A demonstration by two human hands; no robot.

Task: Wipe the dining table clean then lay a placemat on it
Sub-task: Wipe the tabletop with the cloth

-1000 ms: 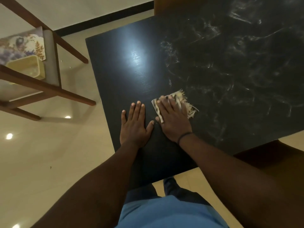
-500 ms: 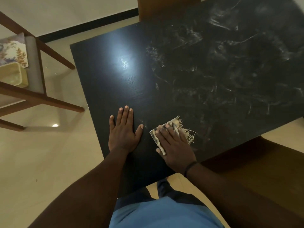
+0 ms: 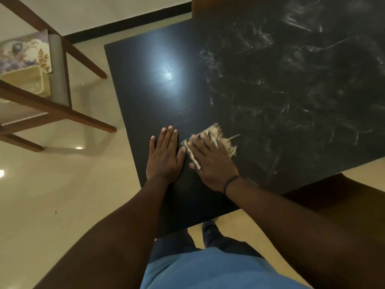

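The dark dining table point(image 3: 158, 97) fills the upper right of the head view; its right part carries white smears, its left part looks bare and shiny. My right hand point(image 3: 212, 161) lies flat with straight fingers on a small frayed beige cloth point(image 3: 224, 142), pressing it onto the table near the front edge. My left hand point(image 3: 164, 157) rests flat on the tabletop just left of it, fingers straight. A flowered placemat point(image 3: 23, 53) lies on a chair seat at the far left.
A wooden chair point(image 3: 62, 113) stands on the tiled floor to the left, with a pale basket point(image 3: 27, 82) on its seat beside the placemat. Another brown chair point(image 3: 337, 197) sits under the table's right front edge. My legs stand against the front corner.
My right hand slid the cloth toward the front edge and then back away from it, closer to my left hand. The left hand stayed flat on the table.
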